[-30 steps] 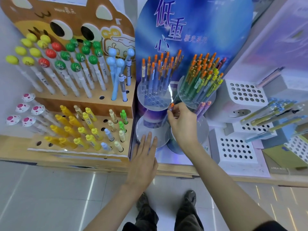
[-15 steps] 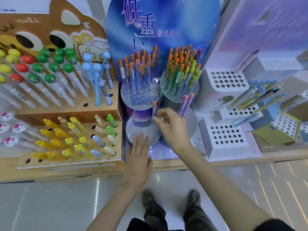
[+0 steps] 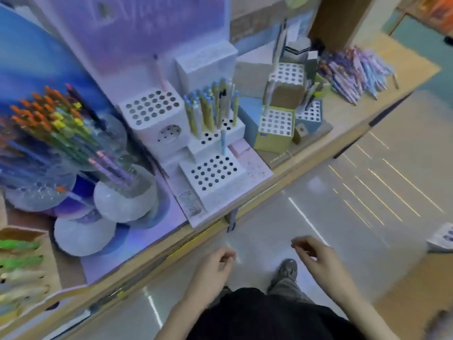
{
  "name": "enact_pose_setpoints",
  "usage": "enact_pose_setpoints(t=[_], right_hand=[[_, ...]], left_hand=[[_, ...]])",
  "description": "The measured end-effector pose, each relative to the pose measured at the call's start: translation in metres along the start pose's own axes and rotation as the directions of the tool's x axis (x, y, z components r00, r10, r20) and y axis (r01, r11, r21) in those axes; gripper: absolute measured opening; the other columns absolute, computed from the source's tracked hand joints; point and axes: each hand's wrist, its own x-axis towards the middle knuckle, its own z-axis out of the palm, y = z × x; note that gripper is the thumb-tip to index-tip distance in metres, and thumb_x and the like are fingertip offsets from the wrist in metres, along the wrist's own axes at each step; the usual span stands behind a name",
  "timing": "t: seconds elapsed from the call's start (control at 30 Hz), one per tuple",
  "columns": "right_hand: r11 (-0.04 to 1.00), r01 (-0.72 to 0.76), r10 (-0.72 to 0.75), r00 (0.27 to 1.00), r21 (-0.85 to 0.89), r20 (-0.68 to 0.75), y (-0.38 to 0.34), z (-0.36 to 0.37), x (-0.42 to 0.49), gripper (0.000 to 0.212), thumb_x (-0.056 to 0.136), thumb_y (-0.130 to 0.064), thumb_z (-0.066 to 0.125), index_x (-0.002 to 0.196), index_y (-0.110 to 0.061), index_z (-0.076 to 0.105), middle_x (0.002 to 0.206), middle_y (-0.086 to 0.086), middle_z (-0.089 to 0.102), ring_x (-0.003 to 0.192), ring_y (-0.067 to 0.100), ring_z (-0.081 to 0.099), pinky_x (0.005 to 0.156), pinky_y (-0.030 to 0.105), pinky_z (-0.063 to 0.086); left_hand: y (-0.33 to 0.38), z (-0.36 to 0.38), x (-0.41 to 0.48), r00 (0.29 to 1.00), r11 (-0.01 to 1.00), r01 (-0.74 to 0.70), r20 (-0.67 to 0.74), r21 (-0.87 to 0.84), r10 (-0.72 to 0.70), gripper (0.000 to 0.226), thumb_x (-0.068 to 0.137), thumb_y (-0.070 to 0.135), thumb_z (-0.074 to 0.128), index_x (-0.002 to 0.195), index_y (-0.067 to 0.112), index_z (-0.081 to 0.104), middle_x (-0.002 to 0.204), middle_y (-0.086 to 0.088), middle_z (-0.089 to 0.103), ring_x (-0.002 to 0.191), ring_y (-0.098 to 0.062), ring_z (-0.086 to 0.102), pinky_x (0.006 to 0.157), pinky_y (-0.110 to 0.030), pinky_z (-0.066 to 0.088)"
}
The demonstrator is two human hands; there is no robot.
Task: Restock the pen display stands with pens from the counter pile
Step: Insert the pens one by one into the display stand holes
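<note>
A pile of purple and blue pens (image 3: 355, 69) lies on the wooden counter (image 3: 348, 119) at the far right. At the left stands the round clear stand (image 3: 122, 192) with orange-topped and purple pens. White perforated stands (image 3: 213, 175) sit in the middle, one tier holding several blue and yellow pens (image 3: 210, 109). My left hand (image 3: 213, 268) and my right hand (image 3: 316, 256) hang over the floor in front of the counter, fingers loosely curled, holding nothing. The view is blurred.
Yellow and brown boxes with perforated tops (image 3: 277, 126) stand right of the white stands. The counter edge (image 3: 196, 239) runs diagonally across the view. A tiled floor (image 3: 367, 192) lies to the right, with a white object (image 3: 441, 239) at the right edge.
The view has swung right toward the pen pile. Both hands have pulled back from the round stand and now hang off the counter; the right hand no longer holds a pen.
</note>
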Motion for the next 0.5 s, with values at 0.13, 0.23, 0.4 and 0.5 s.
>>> enact_pose_setpoints(t=[0.13, 0.23, 0.4, 0.5], right_hand=[[0.992, -0.104, 0.108, 0.993, 0.073, -0.052, 0.072, -0.077, -0.015, 0.017, 0.093, -0.010, 0.058, 0.088, -0.024, 0.067, 0.092, -0.013, 0.070, 0.091, 0.002, 0.064, 0.076, 0.008, 0.044], [0.979, -0.156, 0.169, 0.981, 0.130, -0.092, 0.115, -0.128, -0.010, 0.020, 0.093, -0.011, 0.058, 0.087, -0.029, 0.065, 0.090, -0.014, 0.070, 0.090, -0.001, 0.064, 0.074, 0.008, 0.045], [0.972, -0.173, 0.190, 0.977, 0.158, -0.101, 0.151, -0.189, 0.035, 0.012, 0.094, -0.014, 0.057, 0.097, -0.020, 0.067, 0.096, -0.010, 0.069, 0.095, 0.002, 0.063, 0.080, 0.016, 0.047], [0.983, -0.125, 0.136, 0.988, 0.135, -0.075, 0.145, -0.216, 0.072, 0.011, 0.094, -0.018, 0.057, 0.097, -0.023, 0.066, 0.096, -0.012, 0.068, 0.092, -0.001, 0.062, 0.079, 0.014, 0.047]], left_hand=[[0.069, 0.057, 0.036, 0.996, 0.991, -0.048, 0.077, 0.128, 0.038, 0.017, 0.098, 0.022, 0.049, 0.107, 0.025, 0.063, 0.106, 0.016, 0.062, 0.099, -0.001, 0.056, 0.076, -0.003, 0.039], [0.116, 0.096, 0.063, 0.993, 0.984, -0.087, 0.088, 0.153, 0.074, 0.017, 0.099, 0.020, 0.048, 0.107, 0.022, 0.063, 0.105, 0.013, 0.062, 0.097, -0.001, 0.055, 0.070, 0.002, 0.034], [0.166, 0.139, 0.094, 0.995, 0.984, -0.081, 0.077, 0.160, 0.069, 0.015, 0.097, 0.015, 0.051, 0.101, 0.022, 0.064, 0.099, 0.011, 0.065, 0.089, 0.001, 0.057, 0.068, -0.002, 0.037], [0.182, 0.150, 0.103, 0.998, 0.988, -0.055, 0.029, 0.141, 0.051, 0.017, 0.095, 0.008, 0.053, 0.096, 0.022, 0.063, 0.093, 0.014, 0.065, 0.088, 0.004, 0.058, 0.070, -0.002, 0.039]])
